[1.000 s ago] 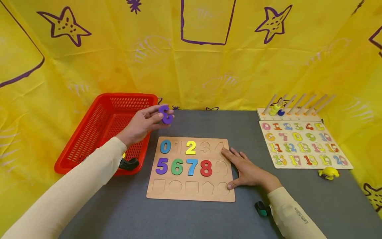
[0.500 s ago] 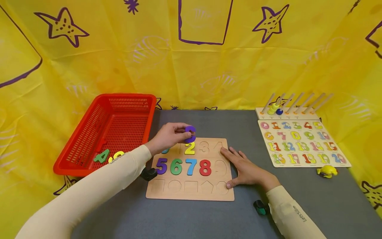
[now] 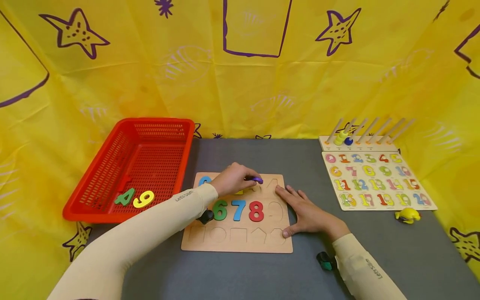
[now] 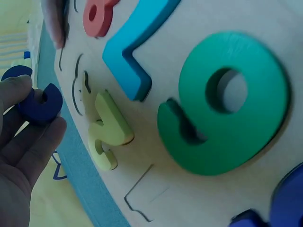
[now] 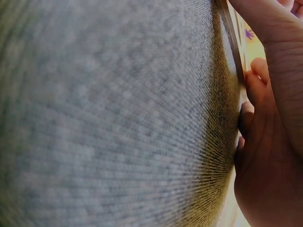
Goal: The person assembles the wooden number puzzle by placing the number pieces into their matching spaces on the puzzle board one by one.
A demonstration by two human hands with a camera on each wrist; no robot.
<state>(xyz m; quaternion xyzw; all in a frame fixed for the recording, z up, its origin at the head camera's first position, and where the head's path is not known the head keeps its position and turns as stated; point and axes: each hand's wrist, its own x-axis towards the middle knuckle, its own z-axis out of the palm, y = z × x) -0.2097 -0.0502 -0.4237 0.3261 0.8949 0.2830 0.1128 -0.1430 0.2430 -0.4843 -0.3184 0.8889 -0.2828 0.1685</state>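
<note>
My left hand (image 3: 235, 178) pinches a purple number 3 (image 4: 41, 103) between thumb and fingers, close over the 3-shaped outline in the top row of a wooden puzzle board (image 3: 232, 246). Seated on the board are a green 6 (image 3: 220, 210), a blue 7 (image 3: 238, 209) and a red 8 (image 3: 256, 211). The yellow 2 (image 4: 110, 127) shows well in the left wrist view; in the head view my hand covers most of it. The purple 5 is hidden there behind the forearm. My right hand (image 3: 309, 214) rests with spread fingers on the board's right edge.
A red basket (image 3: 187, 162) at the left holds a green 4 (image 3: 125, 197) and a yellow 9 (image 3: 144, 199). At the right lie a second number board (image 3: 378, 177), a pegged counting stand (image 3: 360, 143) and a yellow toy (image 3: 407, 215). A yellow patterned cloth hangs behind.
My left hand has carried the purple 3 rightward from beside the basket and down over the board's top row. The right hand has stayed at the board's edge.
</note>
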